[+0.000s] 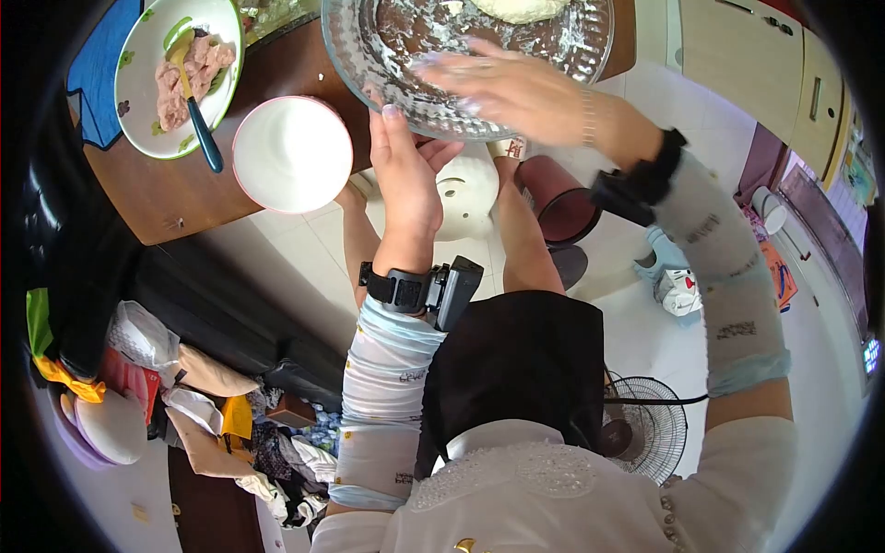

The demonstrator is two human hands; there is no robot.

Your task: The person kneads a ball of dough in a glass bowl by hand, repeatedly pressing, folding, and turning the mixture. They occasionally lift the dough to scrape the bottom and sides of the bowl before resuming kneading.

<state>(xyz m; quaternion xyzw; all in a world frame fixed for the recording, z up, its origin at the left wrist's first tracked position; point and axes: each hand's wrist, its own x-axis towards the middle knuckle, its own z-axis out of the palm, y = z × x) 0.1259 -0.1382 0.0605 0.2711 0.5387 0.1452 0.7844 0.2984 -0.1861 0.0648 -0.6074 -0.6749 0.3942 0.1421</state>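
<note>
A large clear glass bowl [343,57] with sticky flour paste on its inside stands at the table's edge. A pale lump of dough [521,7] lies at its far side, partly cut off by the frame. My left hand [410,175] is at the bowl's near edge, thumb up against the glass and the other fingers reaching beneath the rim. Over the bowl's near right side, my right hand [525,97] is stretched out flat, blurred by motion, with white residue on the fingers. Nothing shows in its grasp.
Left of the bowl are a white bowl [293,155] and a green-rimmed plate [138,129] with minced meat [173,97] and a blue-handled spoon [205,136], all on the brown table [184,207]. Below stand a dark red bin [558,207], a white stool [466,198] and a fan [650,429].
</note>
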